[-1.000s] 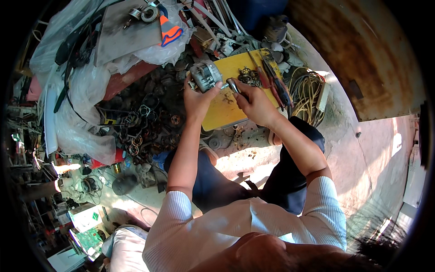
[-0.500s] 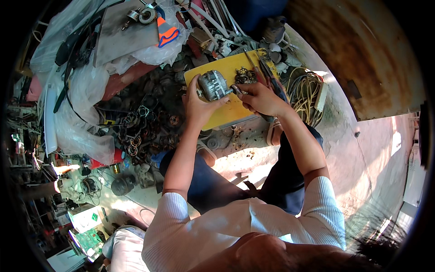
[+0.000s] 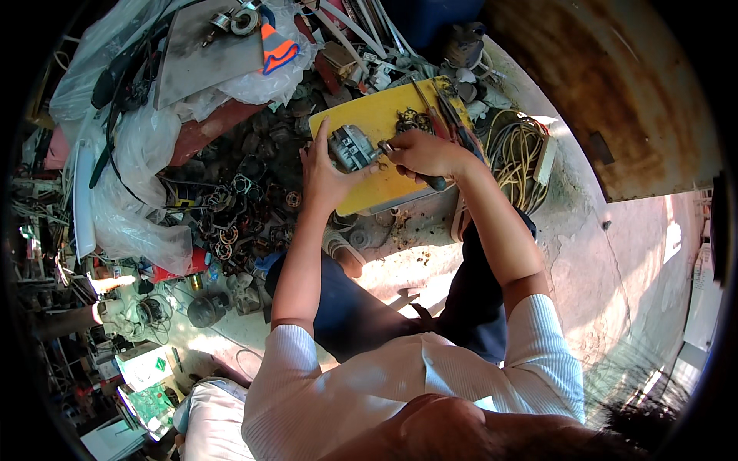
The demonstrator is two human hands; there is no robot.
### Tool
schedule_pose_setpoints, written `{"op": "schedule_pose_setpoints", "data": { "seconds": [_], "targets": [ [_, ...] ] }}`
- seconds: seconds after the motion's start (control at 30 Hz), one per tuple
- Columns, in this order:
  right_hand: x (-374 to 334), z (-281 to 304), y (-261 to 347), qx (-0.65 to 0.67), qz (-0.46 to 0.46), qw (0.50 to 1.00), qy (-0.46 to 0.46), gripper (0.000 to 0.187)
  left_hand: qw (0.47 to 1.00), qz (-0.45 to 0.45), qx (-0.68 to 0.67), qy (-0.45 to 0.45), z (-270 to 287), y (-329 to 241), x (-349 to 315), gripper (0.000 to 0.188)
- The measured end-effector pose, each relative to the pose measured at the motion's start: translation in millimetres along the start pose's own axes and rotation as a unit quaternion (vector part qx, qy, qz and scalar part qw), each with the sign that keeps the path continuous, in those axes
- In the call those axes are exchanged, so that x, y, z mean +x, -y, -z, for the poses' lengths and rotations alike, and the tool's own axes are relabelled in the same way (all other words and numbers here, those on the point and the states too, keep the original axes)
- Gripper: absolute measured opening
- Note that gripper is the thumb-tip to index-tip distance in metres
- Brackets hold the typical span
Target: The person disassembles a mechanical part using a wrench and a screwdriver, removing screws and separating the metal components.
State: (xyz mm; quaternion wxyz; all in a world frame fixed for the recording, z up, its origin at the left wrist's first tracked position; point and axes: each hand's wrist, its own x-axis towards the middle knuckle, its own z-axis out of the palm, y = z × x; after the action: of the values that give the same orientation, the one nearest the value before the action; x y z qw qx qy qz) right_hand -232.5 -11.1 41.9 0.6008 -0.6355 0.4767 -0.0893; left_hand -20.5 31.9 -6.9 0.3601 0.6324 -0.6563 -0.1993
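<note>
A silver-grey electric motor [image 3: 353, 147] rests on a yellow board [image 3: 361, 201] in front of me. My left hand [image 3: 327, 175] surrounds its left and near sides, fingers stretched upward and apart, thumb along the near edge. Whether the thumb touches the casing, I cannot tell. My right hand [image 3: 430, 157] is closed round a tool with a dark handle [image 3: 435, 183]. That tool's metal end points at the motor's right side, close to the casing; its exact kind is hidden by my fingers.
Small dark metal parts [image 3: 413, 121] and red-handled tools [image 3: 438, 123] lie on the board's far right. Coiled yellow cable [image 3: 511, 157] sits beyond. Heaped motor parts [image 3: 231, 219] spread at left, near plastic sheeting and a grey plate [image 3: 204, 65]. A rusty panel [image 3: 607, 84] stands far right.
My left fingers have loosened from the motor and spread. The motor has shifted slightly left and lies lower on the board. My right hand has moved left with the tool.
</note>
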Motion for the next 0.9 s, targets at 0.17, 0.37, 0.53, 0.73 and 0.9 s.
{"op": "schedule_pose_setpoints", "data": {
  "seconds": [0.17, 0.37, 0.53, 0.73, 0.9],
  "targets": [
    [0.6, 3.4, 20.2, -0.027, -0.014, 0.999, 0.028, 0.028, 0.986, -0.008, 0.164, 0.035, -0.8, -8.5, 7.5, 0.099],
    [6.1, 2.9, 19.0, 0.018, -0.028, 0.999, 0.027, 0.031, 0.978, 0.006, 0.206, 0.042, -0.2, -19.7, 11.3, 0.091],
    [10.4, -1.0, 12.8, -0.010, -0.025, 1.000, 0.002, 0.031, 0.995, -0.042, 0.089, 0.031, -4.3, -3.1, 15.3, 0.087],
    [5.0, -16.6, 7.7, -0.051, 0.009, 0.997, -0.064, 0.025, 0.995, -0.053, 0.087, 0.025, -2.8, 3.3, 15.5, 0.086],
    [5.3, -40.5, -17.8, -0.139, 0.147, 0.960, -0.195, 0.031, 0.995, -0.056, 0.080, 0.016, -2.7, 12.4, 14.0, 0.087]
  ]
}}
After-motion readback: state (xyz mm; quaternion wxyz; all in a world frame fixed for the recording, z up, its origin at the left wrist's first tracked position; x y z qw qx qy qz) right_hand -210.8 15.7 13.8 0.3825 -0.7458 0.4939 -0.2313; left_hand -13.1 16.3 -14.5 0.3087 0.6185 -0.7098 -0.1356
